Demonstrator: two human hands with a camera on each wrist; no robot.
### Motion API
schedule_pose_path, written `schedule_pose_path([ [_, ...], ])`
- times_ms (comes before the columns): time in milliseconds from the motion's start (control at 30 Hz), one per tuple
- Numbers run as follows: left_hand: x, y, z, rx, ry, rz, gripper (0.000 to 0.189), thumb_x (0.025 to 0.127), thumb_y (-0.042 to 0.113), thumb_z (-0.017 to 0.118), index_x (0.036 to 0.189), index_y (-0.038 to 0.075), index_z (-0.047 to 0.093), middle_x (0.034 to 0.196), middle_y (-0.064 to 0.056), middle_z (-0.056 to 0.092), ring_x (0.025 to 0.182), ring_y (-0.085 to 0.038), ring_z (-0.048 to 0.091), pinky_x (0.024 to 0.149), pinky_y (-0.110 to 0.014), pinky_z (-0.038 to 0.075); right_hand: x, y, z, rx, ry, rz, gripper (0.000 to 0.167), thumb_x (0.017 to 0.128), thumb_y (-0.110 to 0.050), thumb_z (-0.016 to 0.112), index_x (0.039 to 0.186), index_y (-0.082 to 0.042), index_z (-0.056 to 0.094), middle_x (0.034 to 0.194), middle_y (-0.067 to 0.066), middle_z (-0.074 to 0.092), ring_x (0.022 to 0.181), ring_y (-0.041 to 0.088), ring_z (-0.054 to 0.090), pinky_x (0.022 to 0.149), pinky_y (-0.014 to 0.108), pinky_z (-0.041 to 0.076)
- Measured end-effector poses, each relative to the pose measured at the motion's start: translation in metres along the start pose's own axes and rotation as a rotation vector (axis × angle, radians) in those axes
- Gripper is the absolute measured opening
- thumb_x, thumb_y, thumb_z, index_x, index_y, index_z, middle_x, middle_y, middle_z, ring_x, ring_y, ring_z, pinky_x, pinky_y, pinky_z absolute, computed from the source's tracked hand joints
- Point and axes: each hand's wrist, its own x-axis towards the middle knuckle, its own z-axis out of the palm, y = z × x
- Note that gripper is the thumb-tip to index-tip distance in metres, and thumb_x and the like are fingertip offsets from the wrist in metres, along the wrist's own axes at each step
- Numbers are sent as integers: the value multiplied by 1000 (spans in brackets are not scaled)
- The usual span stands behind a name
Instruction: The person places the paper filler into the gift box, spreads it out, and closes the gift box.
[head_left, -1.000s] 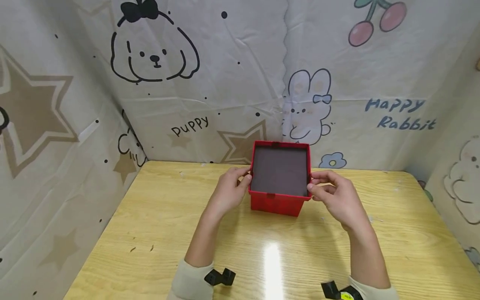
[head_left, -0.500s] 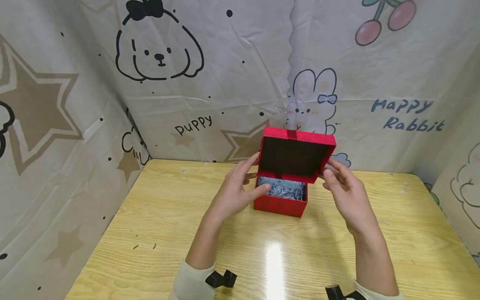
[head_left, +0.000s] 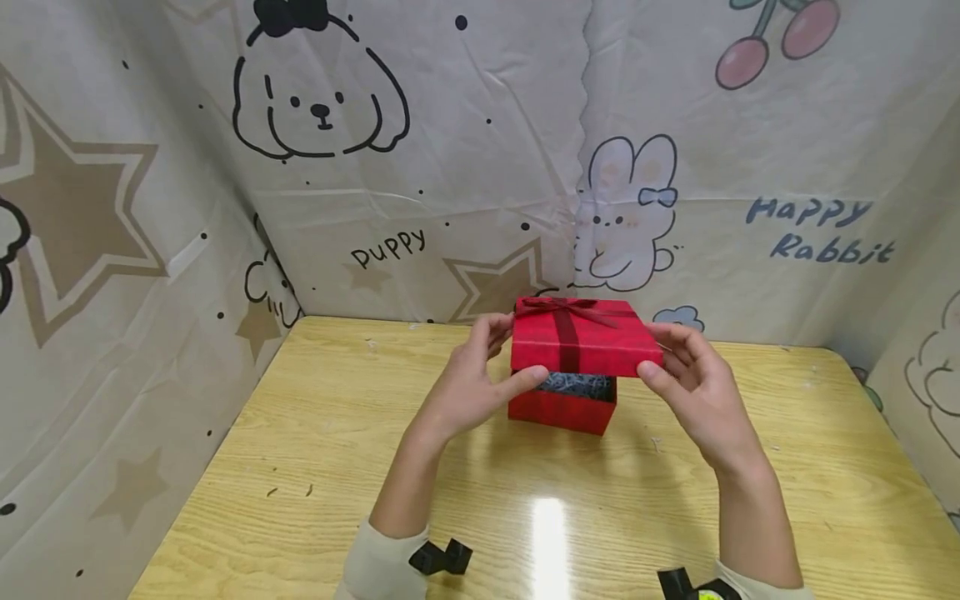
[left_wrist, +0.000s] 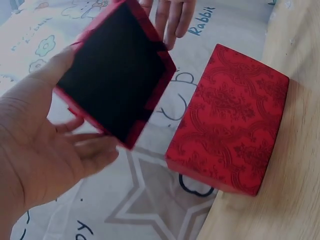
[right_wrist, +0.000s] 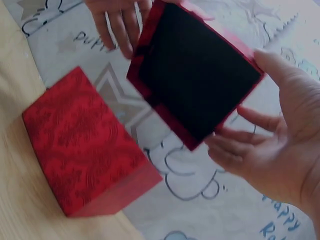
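Note:
A red gift box lid (head_left: 607,343) with a dark red ribbon and bow is held level just above a red box (head_left: 558,413). My left hand (head_left: 468,379) grips the lid's left side, its thumb by the front edge. At the opposite side, my right hand (head_left: 697,400) holds the lid with the thumb at the front right corner. Blue-grey paper shred (head_left: 577,385) shows through the gap below the lid; the rest of the box's inside is hidden. Both wrist views show the lid's dark underside (left_wrist: 115,75), apart from the patterned box (right_wrist: 85,150).
The box stands on a light wooden table (head_left: 360,467) near its back edge. Close behind hangs a printed cloth (head_left: 480,167), which also covers the left and right sides. Small scraps (head_left: 291,491) lie on the table's left part.
The lid, earlier with its dark underside facing up, then tipped towards me, has been turned over and now sits bow side up above the box. Both hands moved slightly with it.

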Motion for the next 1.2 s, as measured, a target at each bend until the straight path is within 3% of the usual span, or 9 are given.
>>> schedule_pose_path([
  [67, 1, -3, 0, 19, -37, 19, 85, 91, 36, 85, 158, 19, 35, 160, 3, 47, 150, -15, 42, 123, -37, 37, 1, 6, -4, 4, -63, -14, 63, 98, 4, 70, 155, -4, 46, 154, 13, 50, 135, 14, 56, 100, 20, 54],
  [200, 5, -19, 2, 59, -122, 49, 101, 90, 24, 85, 169, 27, 22, 166, 9, 37, 155, -14, 34, 124, -45, 34, 3, 24, -8, -98, -128, -43, 84, 89, 6, 81, 161, -12, 41, 164, 12, 41, 149, 16, 45, 111, 18, 44],
  [400, 13, -49, 11, 26, -139, 58, 115, 89, 6, 83, 172, 27, 7, 175, 12, 16, 160, -14, 19, 127, -46, 26, 8, 51, -5, -303, -151, -38, 90, 85, -8, 90, 161, -16, 43, 161, 7, 43, 151, 36, 42, 112, 12, 38],
  [533, 16, -60, 17, -2, -148, 45, 113, 89, 2, 81, 172, 28, 9, 176, 12, 12, 160, -14, 18, 127, -46, 27, 9, 58, -5, -369, -162, -31, 89, 84, -14, 92, 160, -13, 44, 161, 10, 43, 149, 38, 44, 111, 8, 36],
  [700, 18, -66, 20, 4, -153, 50, 106, 88, 1, 79, 171, 25, 18, 177, 7, 8, 162, -13, 10, 129, -46, 21, 9, 62, -4, -375, -163, -17, 89, 84, -15, 92, 159, -12, 45, 162, 11, 42, 149, 40, 44, 111, 8, 36],
  [1033, 20, -70, 25, 17, -168, 51, 102, 88, -1, 78, 170, 17, 21, 178, 2, 7, 162, -15, 9, 129, -44, 22, 9, 65, 0, -336, -176, 44, 91, 85, -13, 91, 161, -9, 41, 161, 13, 43, 151, 38, 42, 114, 29, 42],
  [1200, 20, -71, 26, 5, -163, 44, 99, 89, -1, 77, 170, 17, 23, 178, 1, 13, 161, -16, 17, 127, -44, 27, 11, 68, 0, -332, -177, 83, 90, 86, -12, 90, 161, -9, 41, 161, 14, 42, 150, 38, 43, 113, 36, 42],
])
